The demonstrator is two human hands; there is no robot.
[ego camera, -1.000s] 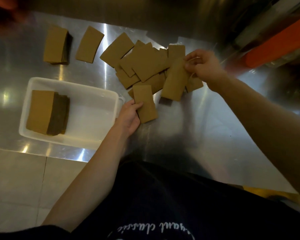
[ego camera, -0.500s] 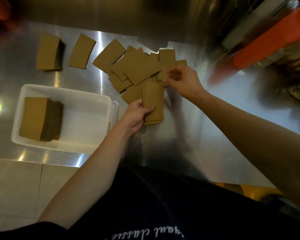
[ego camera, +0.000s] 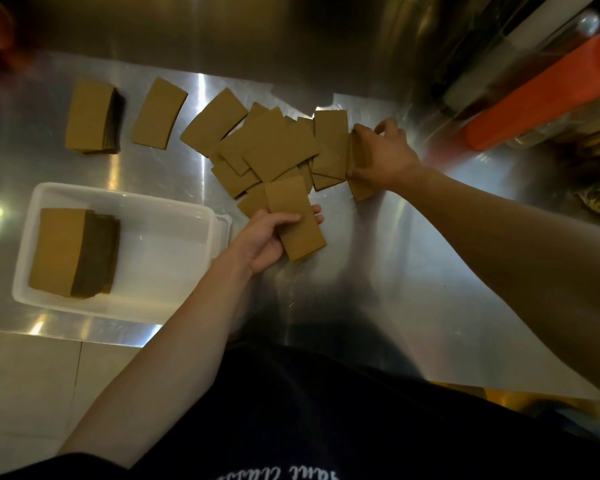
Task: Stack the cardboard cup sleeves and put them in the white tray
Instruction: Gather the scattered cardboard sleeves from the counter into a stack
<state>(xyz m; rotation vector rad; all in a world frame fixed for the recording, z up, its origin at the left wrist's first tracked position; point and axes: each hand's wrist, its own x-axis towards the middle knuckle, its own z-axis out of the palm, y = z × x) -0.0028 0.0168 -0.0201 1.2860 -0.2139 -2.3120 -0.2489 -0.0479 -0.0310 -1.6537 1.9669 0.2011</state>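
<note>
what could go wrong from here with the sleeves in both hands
The left hand grips its small stack near one end only, so the sleeves might fan out or slip. The right hand grips the end sleeves beside the overlapping pile; lifting them could drag neighbours askew.

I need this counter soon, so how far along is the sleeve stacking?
Done: one finished stack lies in the white tray. In hand: the left hand holds a small stack; the right hand grips another sleeve. To do: the loose pile, a single sleeve and a second stack on the counter, outside the tray.
</note>
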